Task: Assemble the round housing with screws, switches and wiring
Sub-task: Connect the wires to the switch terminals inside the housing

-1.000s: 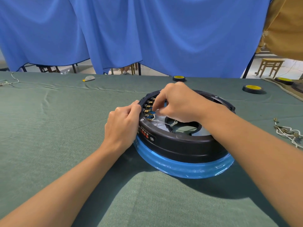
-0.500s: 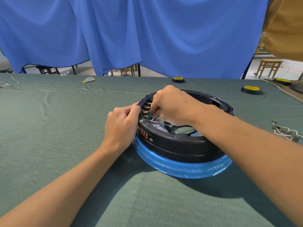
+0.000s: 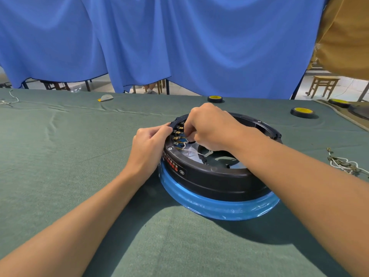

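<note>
Green cloth covered the tabletop (image 3: 69,156) under the round housing (image 3: 215,182), rigid and likely heavy, its rim gripped by the left hand (image 3: 148,150) while the right hand (image 3: 211,128) apparently pinched the limp white wire (image 3: 196,153), best held near its terminal.

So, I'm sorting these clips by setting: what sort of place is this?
Probably a makeshift assembly workshop. A long table under green cloth has blue curtains hung behind it. What look like tape rolls and a loose wire bundle lie around a half-wired round housing.
</note>
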Action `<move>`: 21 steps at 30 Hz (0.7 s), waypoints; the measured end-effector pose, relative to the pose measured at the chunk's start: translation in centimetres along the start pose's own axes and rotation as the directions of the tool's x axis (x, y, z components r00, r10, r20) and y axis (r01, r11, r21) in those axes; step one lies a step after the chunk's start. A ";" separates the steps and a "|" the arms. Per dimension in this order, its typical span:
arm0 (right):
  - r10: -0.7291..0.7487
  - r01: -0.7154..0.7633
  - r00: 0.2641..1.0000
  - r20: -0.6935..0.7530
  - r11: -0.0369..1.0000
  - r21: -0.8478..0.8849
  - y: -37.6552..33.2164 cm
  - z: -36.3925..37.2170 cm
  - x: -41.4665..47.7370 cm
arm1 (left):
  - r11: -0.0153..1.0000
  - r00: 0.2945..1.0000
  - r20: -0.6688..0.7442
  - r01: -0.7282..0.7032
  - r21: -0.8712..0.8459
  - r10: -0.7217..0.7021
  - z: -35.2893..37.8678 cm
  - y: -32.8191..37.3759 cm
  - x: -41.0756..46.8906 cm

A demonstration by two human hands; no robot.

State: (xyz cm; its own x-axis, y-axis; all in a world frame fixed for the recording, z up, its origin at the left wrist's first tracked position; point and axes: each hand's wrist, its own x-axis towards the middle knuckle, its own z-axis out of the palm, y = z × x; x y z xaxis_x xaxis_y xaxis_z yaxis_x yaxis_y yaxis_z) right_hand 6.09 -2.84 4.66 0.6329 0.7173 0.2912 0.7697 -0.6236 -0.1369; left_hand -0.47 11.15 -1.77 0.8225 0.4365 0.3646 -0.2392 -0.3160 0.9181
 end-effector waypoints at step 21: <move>0.124 -0.126 0.991 0.044 0.991 0.038 0.9 0.6 0.6 | 0.999 0.997 0.082 0.001 -0.046 0.003 0.1 1.1 0.0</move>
State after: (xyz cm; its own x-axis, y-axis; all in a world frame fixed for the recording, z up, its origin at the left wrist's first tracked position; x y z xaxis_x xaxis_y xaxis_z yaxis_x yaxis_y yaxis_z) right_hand 7.21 -2.75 4.11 0.7266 0.6473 0.2302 0.6865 -0.6967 -0.2079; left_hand -0.65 10.72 -0.77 0.8611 0.3653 0.3536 -0.2623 -0.2766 0.9245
